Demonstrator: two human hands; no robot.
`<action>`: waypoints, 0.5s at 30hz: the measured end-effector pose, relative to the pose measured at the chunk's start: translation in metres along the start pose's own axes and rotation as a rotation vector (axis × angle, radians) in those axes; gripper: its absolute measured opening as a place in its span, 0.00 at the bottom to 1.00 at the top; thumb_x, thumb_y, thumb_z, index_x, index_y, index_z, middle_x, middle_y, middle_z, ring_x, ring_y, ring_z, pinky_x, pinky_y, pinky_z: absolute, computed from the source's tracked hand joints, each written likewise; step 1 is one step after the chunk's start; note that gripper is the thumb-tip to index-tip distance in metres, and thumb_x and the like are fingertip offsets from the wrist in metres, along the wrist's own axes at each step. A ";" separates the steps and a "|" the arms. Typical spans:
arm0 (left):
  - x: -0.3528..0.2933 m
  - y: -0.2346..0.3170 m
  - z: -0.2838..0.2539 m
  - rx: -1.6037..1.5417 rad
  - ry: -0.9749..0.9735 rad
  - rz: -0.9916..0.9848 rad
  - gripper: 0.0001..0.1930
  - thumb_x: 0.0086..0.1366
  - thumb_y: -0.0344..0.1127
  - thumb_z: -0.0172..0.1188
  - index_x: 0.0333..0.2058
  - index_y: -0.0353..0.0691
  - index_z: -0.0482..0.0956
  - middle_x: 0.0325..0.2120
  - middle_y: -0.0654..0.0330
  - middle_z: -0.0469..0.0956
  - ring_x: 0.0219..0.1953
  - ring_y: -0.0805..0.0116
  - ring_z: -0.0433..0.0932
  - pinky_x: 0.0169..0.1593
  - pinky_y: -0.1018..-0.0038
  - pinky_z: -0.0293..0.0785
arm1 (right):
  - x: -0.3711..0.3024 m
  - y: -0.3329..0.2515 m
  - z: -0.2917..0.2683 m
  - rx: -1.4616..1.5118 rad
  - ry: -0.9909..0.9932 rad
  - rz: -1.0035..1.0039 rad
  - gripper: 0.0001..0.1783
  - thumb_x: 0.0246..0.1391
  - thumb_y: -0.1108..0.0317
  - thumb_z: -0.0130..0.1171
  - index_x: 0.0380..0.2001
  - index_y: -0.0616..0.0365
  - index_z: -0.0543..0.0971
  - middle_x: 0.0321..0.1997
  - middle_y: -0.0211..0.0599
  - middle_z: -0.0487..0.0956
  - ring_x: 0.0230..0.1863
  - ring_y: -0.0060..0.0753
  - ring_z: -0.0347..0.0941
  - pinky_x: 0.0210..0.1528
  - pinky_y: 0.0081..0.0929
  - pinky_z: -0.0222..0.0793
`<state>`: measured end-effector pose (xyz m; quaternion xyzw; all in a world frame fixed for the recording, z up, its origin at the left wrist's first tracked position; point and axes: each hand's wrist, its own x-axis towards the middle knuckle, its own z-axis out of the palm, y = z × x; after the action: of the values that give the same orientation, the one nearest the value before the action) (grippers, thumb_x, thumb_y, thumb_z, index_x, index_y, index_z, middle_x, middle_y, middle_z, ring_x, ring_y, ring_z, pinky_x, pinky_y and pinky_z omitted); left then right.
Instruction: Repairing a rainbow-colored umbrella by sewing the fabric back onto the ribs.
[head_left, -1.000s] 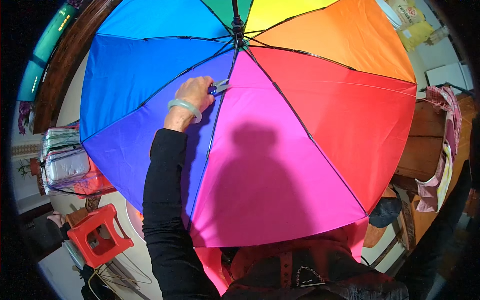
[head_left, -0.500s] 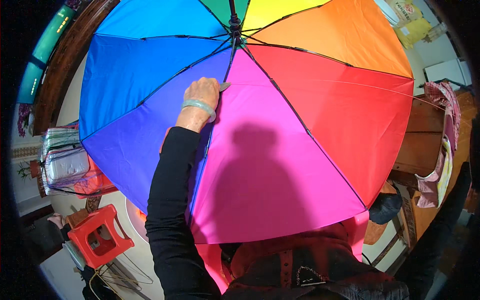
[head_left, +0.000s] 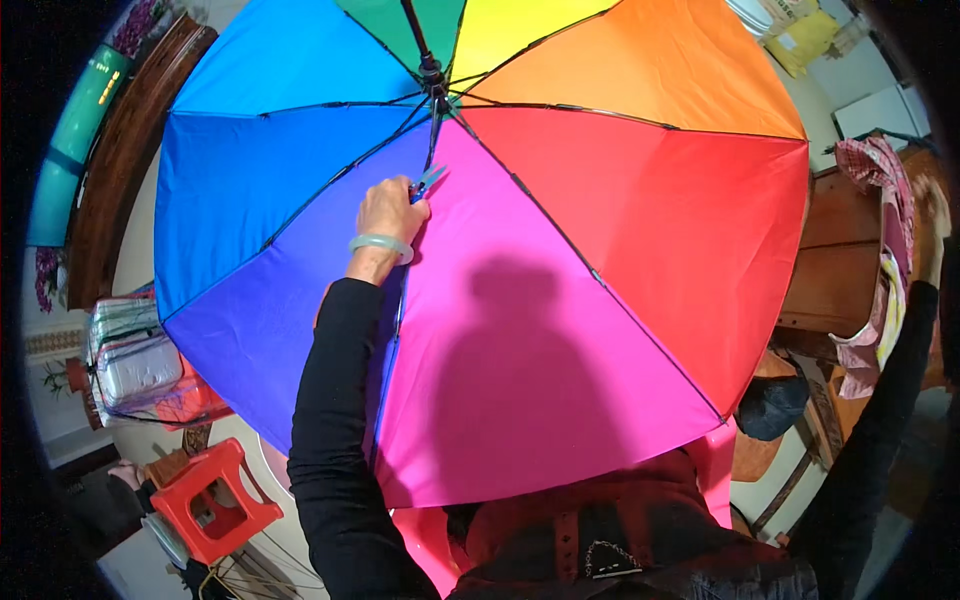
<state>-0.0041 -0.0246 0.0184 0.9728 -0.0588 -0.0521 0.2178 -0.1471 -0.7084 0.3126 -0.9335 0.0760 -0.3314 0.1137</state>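
Snips (head_left: 430,183) are held in the left hand (head_left: 388,212), tilted up-right below the umbrella hub (head_left: 433,80); what the right hand (head_left: 932,215) holds cannot be told.

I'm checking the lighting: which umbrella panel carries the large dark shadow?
The pink panel, between the purple panel and red panel; it alone bears that large shadow.

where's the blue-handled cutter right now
In the head view, the blue-handled cutter is in the left hand, a little left of centre, near where the purple panel and pink panel of the umbrella meet, below the black hub.
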 end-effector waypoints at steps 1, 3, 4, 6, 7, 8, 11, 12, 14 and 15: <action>0.007 0.005 0.005 0.070 0.023 0.010 0.10 0.49 0.35 0.57 0.28 0.33 0.76 0.28 0.43 0.76 0.34 0.46 0.75 0.38 0.57 0.72 | 0.002 0.002 0.026 0.540 0.072 0.235 0.17 0.58 0.62 0.42 0.46 0.60 0.70 0.38 0.29 0.73 0.34 0.20 0.67 0.39 0.18 0.63; 0.005 -0.004 -0.003 0.193 0.048 -0.010 0.10 0.50 0.35 0.57 0.27 0.33 0.76 0.27 0.43 0.76 0.33 0.45 0.75 0.38 0.58 0.72 | -0.018 -0.055 0.105 0.535 -0.232 0.448 0.14 0.57 0.66 0.43 0.43 0.59 0.71 0.32 0.37 0.75 0.29 0.24 0.72 0.32 0.20 0.68; 0.007 -0.010 -0.005 0.222 0.187 -0.041 0.11 0.49 0.36 0.57 0.27 0.33 0.76 0.26 0.43 0.76 0.32 0.45 0.75 0.37 0.58 0.71 | -0.034 -0.078 0.134 0.489 -0.341 0.340 0.12 0.57 0.66 0.43 0.40 0.60 0.71 0.27 0.33 0.74 0.25 0.22 0.70 0.28 0.20 0.67; 0.013 -0.020 -0.001 0.260 0.463 -0.089 0.11 0.49 0.36 0.57 0.25 0.32 0.75 0.24 0.42 0.75 0.31 0.45 0.75 0.36 0.58 0.71 | -0.069 -0.132 0.178 0.484 -0.559 0.215 0.09 0.57 0.67 0.44 0.34 0.60 0.71 0.21 0.28 0.71 0.20 0.18 0.68 0.23 0.18 0.66; 0.015 -0.023 0.006 0.264 0.466 -0.081 0.11 0.49 0.36 0.57 0.25 0.32 0.75 0.24 0.42 0.75 0.31 0.45 0.75 0.36 0.58 0.71 | -0.088 -0.160 0.191 0.537 -0.673 0.193 0.07 0.56 0.69 0.45 0.31 0.60 0.71 0.20 0.27 0.71 0.19 0.17 0.68 0.21 0.16 0.65; 0.018 -0.024 0.014 0.177 0.436 -0.076 0.11 0.48 0.36 0.58 0.25 0.31 0.75 0.24 0.42 0.75 0.30 0.45 0.75 0.35 0.58 0.71 | -0.102 -0.184 0.196 0.551 -0.808 0.228 0.06 0.56 0.71 0.45 0.29 0.60 0.70 0.19 0.26 0.70 0.18 0.16 0.67 0.20 0.15 0.64; 0.021 -0.017 0.028 0.000 0.367 -0.060 0.12 0.48 0.37 0.59 0.24 0.31 0.76 0.22 0.42 0.75 0.29 0.46 0.76 0.34 0.58 0.70 | -0.140 -0.190 0.211 0.698 -1.098 0.266 0.06 0.54 0.77 0.43 0.25 0.59 0.68 0.17 0.25 0.69 0.15 0.15 0.68 0.17 0.13 0.64; 0.019 -0.007 0.031 -0.095 0.287 -0.072 0.12 0.47 0.37 0.59 0.24 0.30 0.76 0.22 0.42 0.75 0.28 0.46 0.76 0.33 0.58 0.70 | -0.144 -0.190 0.209 0.697 -1.092 0.275 0.06 0.54 0.77 0.43 0.25 0.59 0.68 0.17 0.25 0.69 0.15 0.15 0.68 0.17 0.13 0.64; 0.015 0.008 0.030 -0.281 0.128 -0.105 0.12 0.47 0.36 0.59 0.24 0.30 0.76 0.21 0.42 0.75 0.26 0.47 0.76 0.32 0.59 0.70 | -0.146 -0.197 0.203 0.644 -1.205 0.353 0.05 0.54 0.76 0.45 0.25 0.59 0.69 0.17 0.24 0.69 0.15 0.14 0.66 0.16 0.12 0.63; 0.019 0.005 0.033 -0.282 0.125 -0.102 0.12 0.47 0.36 0.59 0.24 0.30 0.76 0.21 0.42 0.75 0.26 0.47 0.76 0.32 0.59 0.70 | -0.144 -0.199 0.200 0.615 -1.262 0.391 0.05 0.55 0.75 0.47 0.25 0.60 0.69 0.17 0.24 0.69 0.15 0.13 0.66 0.16 0.12 0.62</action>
<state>0.0096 -0.0457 -0.0099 0.9356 0.0124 -0.0100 0.3527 -0.1178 -0.4535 0.1273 -0.8421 0.0647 0.2902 0.4500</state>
